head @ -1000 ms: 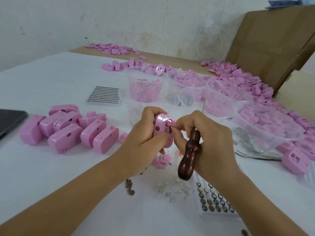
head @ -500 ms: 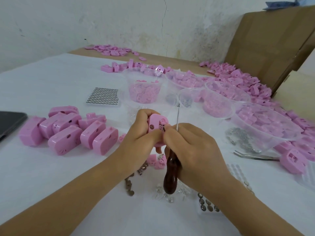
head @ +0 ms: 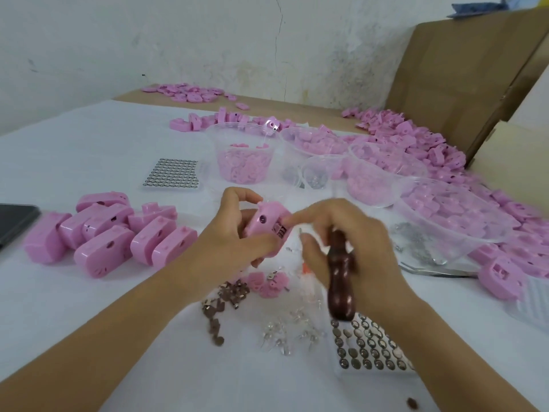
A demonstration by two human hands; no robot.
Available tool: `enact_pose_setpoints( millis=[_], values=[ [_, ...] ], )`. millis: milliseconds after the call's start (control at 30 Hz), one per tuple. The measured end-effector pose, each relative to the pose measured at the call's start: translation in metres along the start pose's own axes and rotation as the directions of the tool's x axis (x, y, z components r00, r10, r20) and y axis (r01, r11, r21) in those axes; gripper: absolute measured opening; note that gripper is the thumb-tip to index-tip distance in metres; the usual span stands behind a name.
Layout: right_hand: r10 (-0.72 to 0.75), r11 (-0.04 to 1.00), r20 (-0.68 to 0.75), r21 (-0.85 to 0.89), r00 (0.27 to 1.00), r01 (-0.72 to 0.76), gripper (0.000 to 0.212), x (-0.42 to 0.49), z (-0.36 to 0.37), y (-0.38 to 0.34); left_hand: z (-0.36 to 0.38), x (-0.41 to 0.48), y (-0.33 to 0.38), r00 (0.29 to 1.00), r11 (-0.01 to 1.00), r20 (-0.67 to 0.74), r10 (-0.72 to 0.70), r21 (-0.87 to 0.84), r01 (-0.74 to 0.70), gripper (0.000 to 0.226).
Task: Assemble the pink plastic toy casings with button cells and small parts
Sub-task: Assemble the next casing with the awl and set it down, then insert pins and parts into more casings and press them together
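Observation:
My left hand (head: 234,236) grips a pink toy casing (head: 266,223) above the white table, its open side turned toward my right hand. My right hand (head: 353,248) holds a tool with a dark wooden handle (head: 340,281), handle pointing down; its index finger reaches to the casing's opening. The hand is motion-blurred and the tool's tip is hidden. A tray of button cells (head: 368,349) lies below my right wrist. Small brown metal parts (head: 217,307), clear small parts (head: 291,331) and pink small pieces (head: 269,282) lie under my hands.
A group of pink casings (head: 110,236) lies at left, beside a dark phone (head: 15,221). A second button-cell sheet (head: 172,175) sits behind. Clear tubs (head: 243,156) of pink parts and a big bowl (head: 451,221) stand beyond; tweezers (head: 436,270) and heaps of pink parts (head: 430,144) lie at right, cardboard boxes (head: 463,72) behind.
My right hand has drawn back to the right from the casing, and the tool handle swung lower right. My left hand has turned the casing, which now shows a round hole.

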State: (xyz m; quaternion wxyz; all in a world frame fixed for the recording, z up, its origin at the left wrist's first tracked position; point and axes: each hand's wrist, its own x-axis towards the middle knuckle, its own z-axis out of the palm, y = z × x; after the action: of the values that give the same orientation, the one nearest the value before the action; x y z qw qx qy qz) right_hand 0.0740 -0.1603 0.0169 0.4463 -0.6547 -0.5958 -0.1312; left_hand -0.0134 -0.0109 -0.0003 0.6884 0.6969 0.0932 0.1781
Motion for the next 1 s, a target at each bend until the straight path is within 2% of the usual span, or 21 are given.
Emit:
enact_pose_setpoints(
  millis=[67, 133, 233, 333, 533, 733, 833, 900, 933, 1000],
  values=[
    [0.063, 0.995, -0.064, 0.081, 0.996, -0.058, 0.036, 0.002, -0.009, 0.005, -0.002, 0.000, 0.003, 0.999, 0.999, 0.031, -0.036, -0.014, 0.037, 0.050],
    [0.079, 0.992, -0.006, 0.097, 0.997, -0.078, 0.036, 0.004, -0.010, 0.007, -0.001, -0.002, 0.004, 0.995, 1.000, 0.100, -0.030, -0.003, 0.030, 0.041],
    [0.034, 0.999, 0.086, 0.011, 0.996, -0.035, 0.033, 0.003, -0.009, 0.008, 0.001, -0.003, 0.006, 0.989, 1.000, 0.146, 0.013, 0.012, -0.015, 0.009],
    [-0.026, 0.999, 0.111, -0.044, 0.993, 0.031, 0.029, 0.004, -0.012, 0.008, 0.002, -0.004, 0.006, 0.994, 0.996, 0.106, 0.026, 0.077, -0.035, 0.021],
    [-0.039, 0.991, 0.177, -0.121, 0.983, 0.061, 0.034, 0.004, -0.015, 0.008, 0.004, -0.005, 0.009, 0.995, 0.991, 0.084, 0.045, 0.119, -0.054, 0.022],
    [-0.061, 0.958, 0.228, -0.261, 0.972, 0.122, 0.041, 0.010, -0.018, -0.002, 0.004, -0.008, 0.016, 0.997, 0.996, 0.062, -0.039, 0.086, 0.034, 0.038],
    [0.003, 0.970, 0.230, -0.237, 0.973, 0.053, 0.043, 0.016, -0.022, -0.009, 0.006, -0.011, 0.026, 0.995, 0.997, 0.066, -0.071, 0.026, 0.069, 0.026],
    [0.103, 0.981, 0.180, -0.182, 0.978, -0.069, 0.048, 0.021, -0.025, -0.015, 0.007, -0.013, 0.035, 0.993, 0.993, 0.044, -0.109, -0.034, 0.110, 0.015],
    [0.169, 0.982, 0.161, -0.116, 0.972, -0.152, 0.049, 0.025, -0.027, -0.018, 0.008, -0.013, 0.040, 0.991, 0.988, 0.035, -0.131, -0.078, 0.134, 0.013],
    [0.276, 0.955, 0.164, 0.062, 0.947, -0.289, 0.042, 0.030, -0.032, -0.026, 0.009, -0.016, 0.052, 0.985, 0.965, 0.028, -0.171, -0.197, 0.173, 0.024]
  ],
)
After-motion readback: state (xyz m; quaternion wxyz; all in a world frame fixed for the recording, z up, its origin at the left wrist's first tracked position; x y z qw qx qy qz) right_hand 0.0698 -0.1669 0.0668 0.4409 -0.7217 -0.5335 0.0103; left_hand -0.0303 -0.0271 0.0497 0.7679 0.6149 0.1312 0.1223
